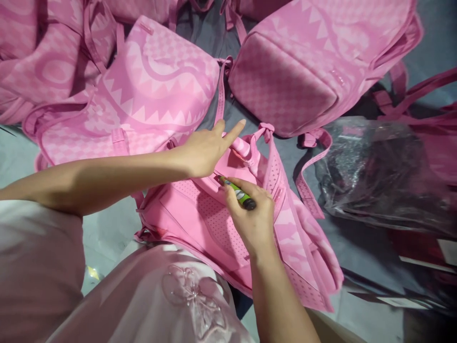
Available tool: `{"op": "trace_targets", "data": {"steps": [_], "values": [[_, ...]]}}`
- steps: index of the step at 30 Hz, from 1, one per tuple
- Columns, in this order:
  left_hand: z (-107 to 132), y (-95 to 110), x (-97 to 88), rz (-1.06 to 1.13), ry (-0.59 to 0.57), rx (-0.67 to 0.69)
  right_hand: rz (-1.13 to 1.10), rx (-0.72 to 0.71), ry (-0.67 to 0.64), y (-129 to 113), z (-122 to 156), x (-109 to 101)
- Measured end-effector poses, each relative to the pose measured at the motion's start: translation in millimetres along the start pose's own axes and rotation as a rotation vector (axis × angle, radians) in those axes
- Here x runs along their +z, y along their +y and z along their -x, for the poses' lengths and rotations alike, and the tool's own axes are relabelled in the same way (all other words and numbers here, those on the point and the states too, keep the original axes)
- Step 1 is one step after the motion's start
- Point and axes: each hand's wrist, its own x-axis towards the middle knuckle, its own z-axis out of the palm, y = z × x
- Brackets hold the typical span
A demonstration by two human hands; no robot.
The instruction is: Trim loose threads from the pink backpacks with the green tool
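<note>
A pink backpack (221,224) with perforated mesh panels lies spread in front of me, its straps and inner folds showing. My left hand (205,150) is over its upper part, closed on the fabric with thumb and near fingers partly hidden. The far fingers of that hand stick out, one pointing up to the right. In my right hand (253,209) is a slim green printed tool (238,191) with a rounded black end. Its small dark tip points at the fabric just below my left hand; whether it touches cannot be told.
Behind are a pink patterned backpack (157,85) on the left and another backpack (285,81) on the right. More pink bags (46,62) are piled at the far left. A clear plastic bag (374,166) lies at right on the dark sheet (278,157).
</note>
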Motion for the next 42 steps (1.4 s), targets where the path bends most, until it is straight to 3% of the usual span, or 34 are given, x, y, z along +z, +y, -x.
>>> {"op": "trace_targets", "data": {"steps": [19, 34, 36, 38, 40, 42], "values": [[-1, -1, 2.4, -0.027, 0.001, 0.008, -0.103, 0.129, -0.075, 2, -4, -1], [3, -4, 3.6, -0.118, 0.114, 0.031, -0.162, 0.056, -0.064, -13, -8, 6], [1, -6, 5.4, -0.134, 0.135, 0.054, -0.279, 0.073, -0.125, -16, -11, -2], [-1, -8, 6.5, -0.141, 0.137, 0.072, -0.345, 0.022, -0.071, -15, -8, -23], [0, -8, 6.3, -0.141, 0.131, 0.078, -0.211, -0.059, 0.176, 0, -2, -56], [3, -8, 5.1, -0.120, 0.132, 0.073, 0.151, 0.007, 0.432, 33, 6, -97]]}}
